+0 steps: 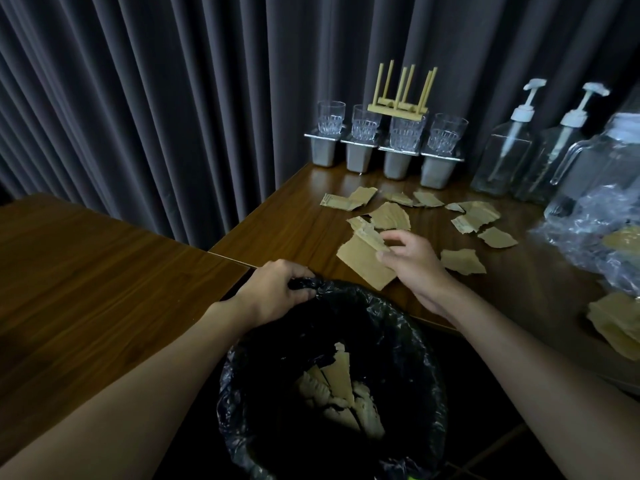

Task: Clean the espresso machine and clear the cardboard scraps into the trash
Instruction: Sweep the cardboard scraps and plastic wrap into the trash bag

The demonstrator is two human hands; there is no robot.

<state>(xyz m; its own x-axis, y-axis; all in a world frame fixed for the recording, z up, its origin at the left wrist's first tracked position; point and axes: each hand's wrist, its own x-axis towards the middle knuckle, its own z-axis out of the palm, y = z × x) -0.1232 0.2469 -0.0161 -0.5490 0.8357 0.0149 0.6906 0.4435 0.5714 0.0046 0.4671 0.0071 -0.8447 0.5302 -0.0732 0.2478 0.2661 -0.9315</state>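
Observation:
A trash bin lined with a black bag [408, 327] stands below the table edge, with several cardboard pieces [341, 386] lying inside. My left hand [277, 289] grips the bag's rim at its far left side. My right hand [412, 258] pinches a large brown cardboard scrap [363, 261] at the table's near edge, just above the bin. Several more torn cardboard scraps [391, 214] lie spread over the wooden table [298, 220] behind my right hand. No espresso machine is in view.
Steel containers with drinking glasses [365, 124] line the back of the table, a small wooden rack [398, 105] on top. Two pump bottles [505, 147], a glass jug [602, 168] and crumpled clear plastic [588, 233] sit right. A second table [86, 271] adjoins left. Dark curtains hang behind.

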